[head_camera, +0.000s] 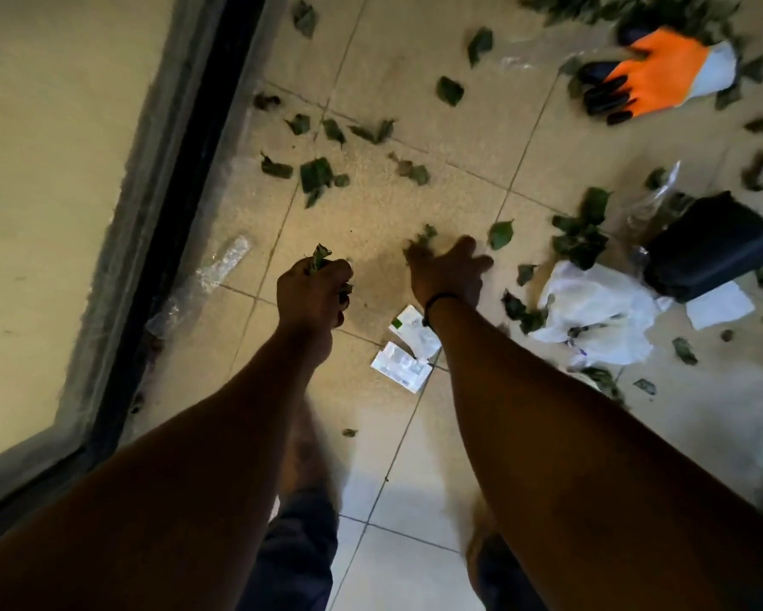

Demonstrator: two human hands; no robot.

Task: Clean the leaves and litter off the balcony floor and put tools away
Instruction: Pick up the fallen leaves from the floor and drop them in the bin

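**Two bare hands gathering leaves from a tiled balcony floor**

Head camera, looking straight down. Much is hard to read: the upper right corner is blurred, so the heap of leaves (626, 8) there is only a dark green smear, cut off by the frame's top edge. The fingertips of the right hand (448, 269) blend into shadow and a small clump of leaves (419, 244), so whether they pinch it or merely touch it cannot be told. The person's legs below the arms are dark and indistinct.

The left hand (313, 293) is a closed fist around a bunch of leaves (320, 258), whose tips poke out above the knuckles. The right hand, a dark band on its wrist, reaches down with fingers spread toward the floor.

Beyond both hands, loose leaves (316, 174) lie scattered over the beige tiles (371, 205). Left of the fist lies a strip of clear plastic wrap (203, 280) near a dark door track (172, 205). Just below the right wrist lie two small white packets (404, 359). Right of that hand sit crumpled white paper (600, 315) and a tipped black pot (710, 244); further beyond, an orange and black glove (653, 72).
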